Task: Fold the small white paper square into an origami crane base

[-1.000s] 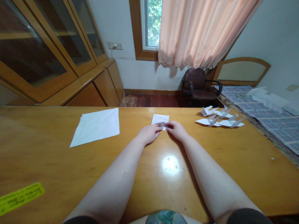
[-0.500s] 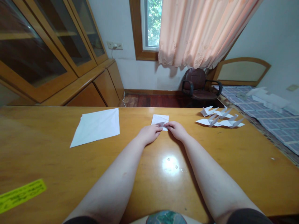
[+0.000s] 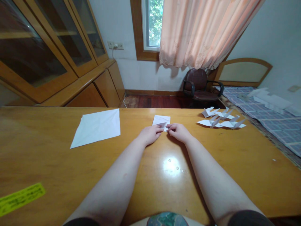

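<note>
The folded paper lies between and just beyond both hands, near the table's far edge. The left hand rests its fingers, close together, over the near side; the right hand gathers its fingertips at the right edge (pinching or merely touching, I cannot tell). Wide stretches part the hands from the large sheet leftward and paper cranes rightward.

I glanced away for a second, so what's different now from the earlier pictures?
The right hand has shifted slightly right at the folded paper; whether its fingers let go is too small to tell. The left hand, the larger white sheet and the four paper cranes look unchanged.
</note>
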A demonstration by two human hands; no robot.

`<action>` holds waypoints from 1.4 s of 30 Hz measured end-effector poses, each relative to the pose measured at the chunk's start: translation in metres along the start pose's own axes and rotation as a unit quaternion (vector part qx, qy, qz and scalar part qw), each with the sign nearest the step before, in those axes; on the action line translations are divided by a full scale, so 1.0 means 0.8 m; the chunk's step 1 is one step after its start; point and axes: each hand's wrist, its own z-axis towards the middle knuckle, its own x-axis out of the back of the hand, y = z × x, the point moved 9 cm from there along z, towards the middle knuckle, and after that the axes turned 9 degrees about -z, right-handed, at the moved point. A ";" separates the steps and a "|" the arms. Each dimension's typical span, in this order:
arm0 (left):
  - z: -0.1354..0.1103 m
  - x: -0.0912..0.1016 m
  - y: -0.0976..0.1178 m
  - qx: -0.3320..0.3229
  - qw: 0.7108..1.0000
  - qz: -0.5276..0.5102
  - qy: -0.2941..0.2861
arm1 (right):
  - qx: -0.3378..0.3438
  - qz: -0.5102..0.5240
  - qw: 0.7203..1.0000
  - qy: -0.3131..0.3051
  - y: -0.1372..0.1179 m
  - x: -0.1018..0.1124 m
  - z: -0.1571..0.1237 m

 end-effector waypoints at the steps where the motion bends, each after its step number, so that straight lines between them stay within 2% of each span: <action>1: 0.000 0.000 0.000 0.001 1.000 0.000 -0.001 | -0.001 0.009 1.000 -0.005 0.001 0.001 -0.001; 4: 0.000 0.001 0.001 0.001 1.000 0.001 -0.006 | 0.000 0.032 0.999 -0.010 0.004 0.003 0.000; 8: 0.000 0.001 0.001 0.006 1.000 0.001 -0.010 | -0.020 0.049 0.998 0.025 0.017 0.004 0.003; 12: -0.001 0.001 0.000 0.005 1.000 -0.008 -0.003 | -0.034 0.004 0.998 0.056 0.021 0.005 0.005; 23: 0.001 0.007 -0.009 0.004 0.997 -0.053 0.052 | 0.040 -0.041 0.998 0.039 -0.005 0.001 0.002; 32: 0.001 0.016 -0.007 -0.020 0.991 -0.094 0.094 | 0.032 -0.062 0.997 0.041 -0.009 0.002 0.003; 42: 0.001 0.015 -0.009 -0.009 0.992 -0.084 0.089 | 0.020 -0.066 0.997 0.041 -0.010 0.002 0.003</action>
